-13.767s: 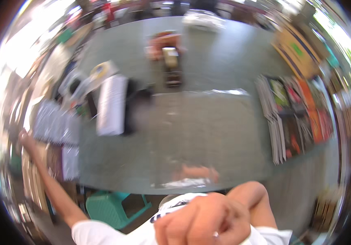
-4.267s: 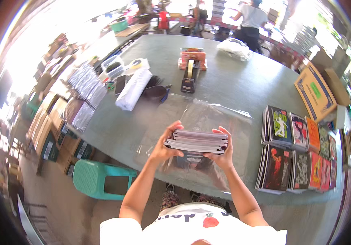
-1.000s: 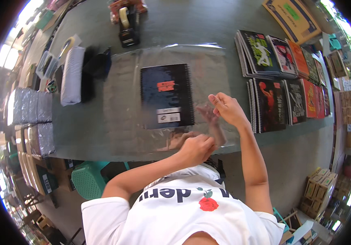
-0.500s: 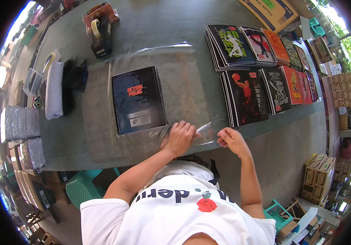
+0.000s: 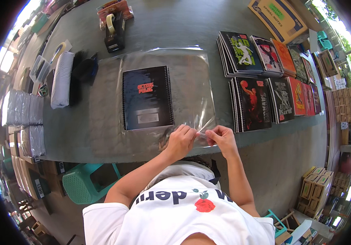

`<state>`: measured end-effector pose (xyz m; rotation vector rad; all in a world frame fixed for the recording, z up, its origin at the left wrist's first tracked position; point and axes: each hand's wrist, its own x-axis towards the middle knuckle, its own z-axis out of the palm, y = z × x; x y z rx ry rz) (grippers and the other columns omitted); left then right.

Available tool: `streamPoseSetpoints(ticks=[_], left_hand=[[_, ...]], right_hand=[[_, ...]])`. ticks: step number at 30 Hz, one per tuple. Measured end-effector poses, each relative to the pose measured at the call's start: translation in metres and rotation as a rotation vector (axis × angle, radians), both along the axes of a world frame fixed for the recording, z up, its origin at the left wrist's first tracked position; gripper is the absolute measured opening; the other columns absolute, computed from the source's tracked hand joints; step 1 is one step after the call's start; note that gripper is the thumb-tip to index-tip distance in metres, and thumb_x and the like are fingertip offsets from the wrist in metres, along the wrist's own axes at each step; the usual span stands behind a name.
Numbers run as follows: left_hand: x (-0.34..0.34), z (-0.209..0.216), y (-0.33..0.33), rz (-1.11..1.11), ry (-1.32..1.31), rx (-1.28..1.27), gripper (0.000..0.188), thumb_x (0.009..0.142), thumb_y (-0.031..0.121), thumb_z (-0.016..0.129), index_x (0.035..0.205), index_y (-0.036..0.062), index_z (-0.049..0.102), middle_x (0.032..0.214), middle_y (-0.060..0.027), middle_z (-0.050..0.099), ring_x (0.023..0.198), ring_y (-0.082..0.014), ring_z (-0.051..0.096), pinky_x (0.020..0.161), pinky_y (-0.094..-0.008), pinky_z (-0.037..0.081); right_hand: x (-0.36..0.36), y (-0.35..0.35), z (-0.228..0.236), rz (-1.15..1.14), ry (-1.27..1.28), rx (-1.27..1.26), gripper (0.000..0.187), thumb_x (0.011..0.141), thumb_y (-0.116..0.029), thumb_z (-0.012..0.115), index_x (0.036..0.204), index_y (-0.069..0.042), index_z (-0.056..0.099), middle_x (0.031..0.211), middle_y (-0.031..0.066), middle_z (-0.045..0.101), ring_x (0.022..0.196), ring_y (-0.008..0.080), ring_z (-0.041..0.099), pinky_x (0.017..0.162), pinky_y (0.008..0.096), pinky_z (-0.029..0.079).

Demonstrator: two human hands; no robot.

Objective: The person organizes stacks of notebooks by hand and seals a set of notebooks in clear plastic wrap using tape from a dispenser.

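A dark spiral notebook (image 5: pixel 144 98) lies on a large clear plastic sheet (image 5: pixel 192 94), its wire binding along the right side. At the sheet's near right corner, my left hand (image 5: pixel 180 141) pinches the film with fingers closed. Just to its right my right hand (image 5: pixel 223 140) is closed on the same corner, thumb and fingertips together. The film is drawn up in creases between and above both hands. The notebook is touched by neither hand; it sits beyond the left one, a little to the left.
Stacks of spiral notebooks (image 5: pixel 251 104) stand in two rows at the right, before a cardboard box (image 5: pixel 279 20). A black tape dispenser (image 5: pixel 114 34) stands far left. Nearer are a white wrapped bundle (image 5: pixel 62 79), a dark brush (image 5: pixel 83 69) and wrapped packs (image 5: pixel 24 108). A green stool (image 5: pixel 81 183) is below the table.
My right hand has moved left beside my left hand and now holds the sheet's corner. The film there has bunched up. The whole view has shifted slightly.
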<state>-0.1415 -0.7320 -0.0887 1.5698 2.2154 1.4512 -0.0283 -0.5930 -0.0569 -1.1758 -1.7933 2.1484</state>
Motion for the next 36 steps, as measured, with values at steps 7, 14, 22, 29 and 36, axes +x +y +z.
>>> streamPoseSetpoints(ticks=[7, 14, 22, 29, 36], left_hand=[[0.002, 0.016, -0.023, 0.116, -0.196, 0.084, 0.007, 0.08, 0.0, 0.06, 0.086, 0.0019, 0.057, 0.072, -0.0115, 0.055, 0.061, -0.0302, 0.055, 0.054, -0.0356, 0.045], [0.002, 0.029, -0.028, 0.086, -0.157, 0.015, 0.009, 0.077, -0.004, 0.061, 0.082, 0.0016, 0.057, 0.074, -0.0107, 0.057, 0.058, -0.0274, 0.056, 0.052, -0.0333, 0.046], [0.011, 0.022, -0.033, 0.121, -0.064, 0.041, 0.01, 0.073, 0.003, 0.067, 0.08, 0.0037, 0.061, 0.075, -0.0072, 0.059, 0.06, -0.0222, 0.057, 0.056, -0.0312, 0.048], [-0.001, -0.009, -0.089, 0.314, 0.051, -0.323, 0.036, 0.079, 0.02, 0.064, 0.108, 0.0007, 0.056, 0.107, -0.0155, 0.054, 0.099, -0.0338, 0.049, 0.087, -0.0421, 0.04], [-0.011, -0.017, -0.102, 0.402, 0.094, -0.487, 0.055, 0.082, 0.025, 0.06, 0.128, -0.0006, 0.043, 0.124, -0.0161, 0.043, 0.106, -0.0344, 0.044, 0.09, -0.0433, 0.037]], right_hand=[[0.026, 0.011, -0.013, -0.161, -0.181, 0.675, 0.021, 0.081, -0.02, 0.068, 0.076, -0.001, 0.059, 0.066, 0.0025, 0.061, 0.059, 0.0134, 0.056, 0.056, 0.0287, 0.047], [-0.015, 0.007, 0.004, 0.09, 0.153, -0.146, 0.02, 0.082, -0.021, 0.068, 0.085, -0.003, 0.059, 0.078, 0.004, 0.063, 0.068, 0.0095, 0.059, 0.057, 0.0242, 0.047], [-0.02, 0.016, 0.004, 0.075, 0.018, 0.228, 0.038, 0.089, -0.037, 0.053, 0.093, 0.001, 0.059, 0.086, 0.0103, 0.063, 0.07, 0.0162, 0.062, 0.06, 0.0281, 0.05], [-0.116, 0.06, -0.001, 0.013, 0.046, -0.274, 0.056, 0.087, -0.051, 0.052, 0.09, 0.004, 0.059, 0.076, 0.0107, 0.063, 0.064, 0.0167, 0.062, 0.049, 0.0256, 0.049], [-0.102, 0.066, 0.01, 0.343, -0.212, 0.181, 0.027, 0.085, -0.029, 0.063, 0.075, -0.004, 0.057, 0.065, 0.0044, 0.062, 0.05, 0.0091, 0.058, 0.043, 0.0215, 0.045]])
